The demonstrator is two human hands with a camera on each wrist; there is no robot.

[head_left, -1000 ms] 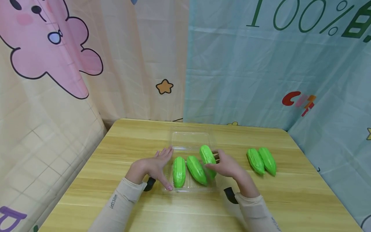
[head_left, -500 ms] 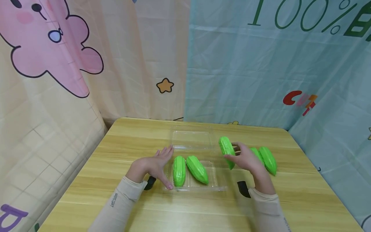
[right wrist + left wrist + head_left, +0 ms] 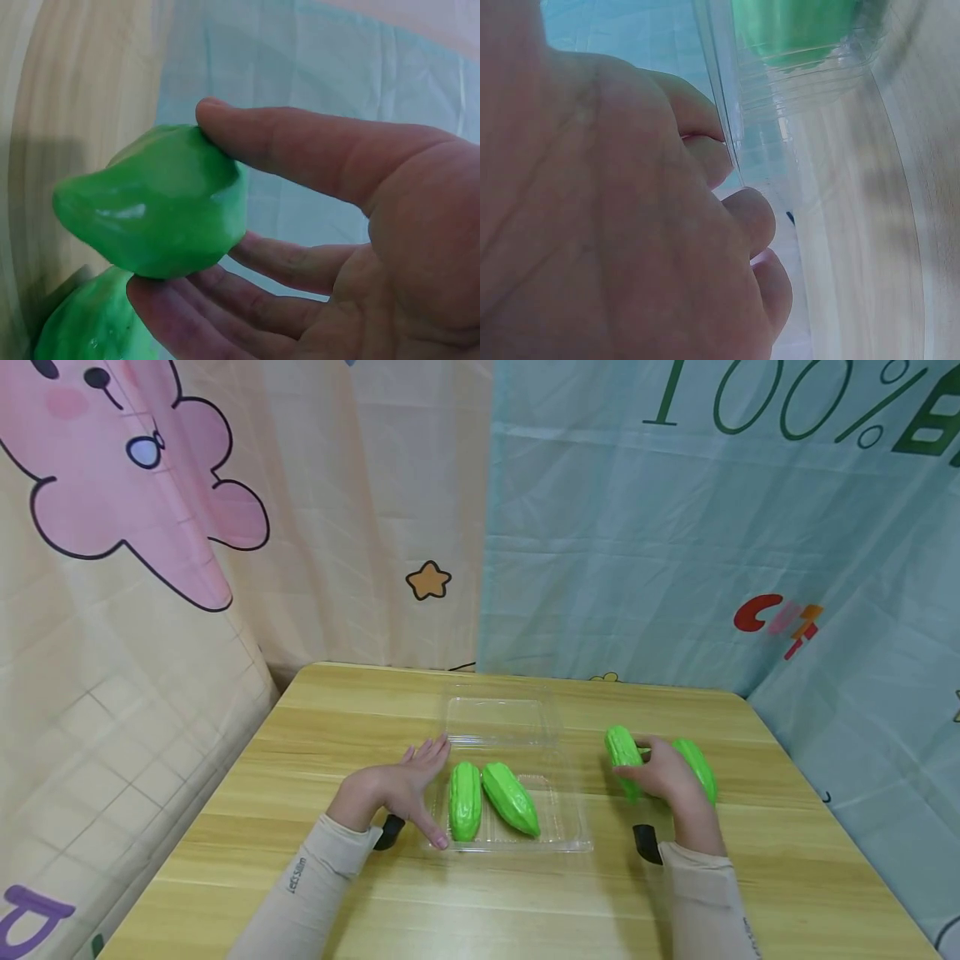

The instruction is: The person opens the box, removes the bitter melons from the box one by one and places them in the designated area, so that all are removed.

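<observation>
My right hand (image 3: 667, 768) holds a green bitter melon (image 3: 622, 752) between thumb and fingers, right of the clear plastic box (image 3: 567, 835). The right wrist view shows its smooth, tapered end (image 3: 150, 206). Another bitter melon (image 3: 697, 766) lies on the table, partly behind that hand; one (image 3: 97, 319) also shows below the fingers in the right wrist view. Two more bitter melons (image 3: 465, 802) lie side by side in the box. My left hand (image 3: 397, 789) is spread against the box's left side, its fingertips touching the clear wall in the left wrist view.
The box's hinged lid (image 3: 497, 717) lies open towards the back of the wooden table (image 3: 337, 718). Printed curtains (image 3: 615, 552) hang behind the table and along its sides.
My right hand has lifted a bitter melon out of the box's right side and carried it right, towards the melons on the table. My left hand has stayed at the box.
</observation>
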